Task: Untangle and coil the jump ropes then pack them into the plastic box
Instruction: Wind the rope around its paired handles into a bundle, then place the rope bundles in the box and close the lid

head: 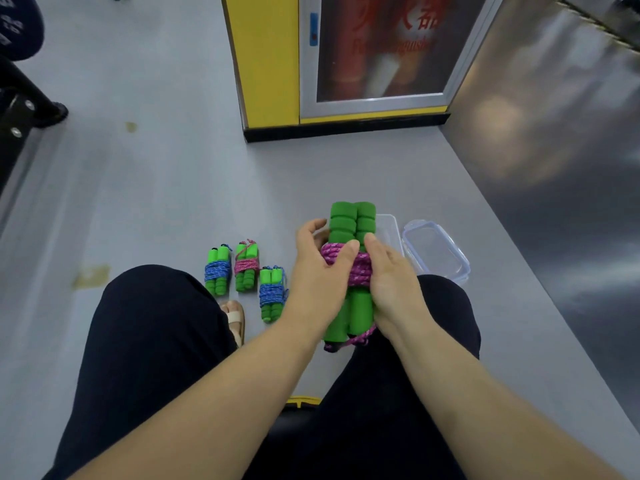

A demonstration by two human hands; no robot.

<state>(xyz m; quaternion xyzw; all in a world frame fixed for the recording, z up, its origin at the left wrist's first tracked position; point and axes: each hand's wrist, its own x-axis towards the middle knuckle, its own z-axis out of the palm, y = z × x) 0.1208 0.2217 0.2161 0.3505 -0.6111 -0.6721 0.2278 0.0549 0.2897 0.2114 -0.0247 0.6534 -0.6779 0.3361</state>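
— Where's the rope (pixel 350 223)?
— Between both hands: left hand (pixel 317 271) grips its pink coil, right hand (pixel 393 284) clasps the other side.
— The box (pixel 393 224)?
— Just beyond the right hand, lid (pixel 437 251) beside it.

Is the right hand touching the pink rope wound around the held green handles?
Touching. The head view shows the right hand lying directly over the pink rope.

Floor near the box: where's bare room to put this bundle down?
Bare floor stretches from the yellow cabinet down to the plastic box and lid, and also lies left of the three coiled bundles. Crowded: between the knees, those bundles beside a sandalled foot. Left hand and right hand grip the pink-roped bundle, hiding part of the box.
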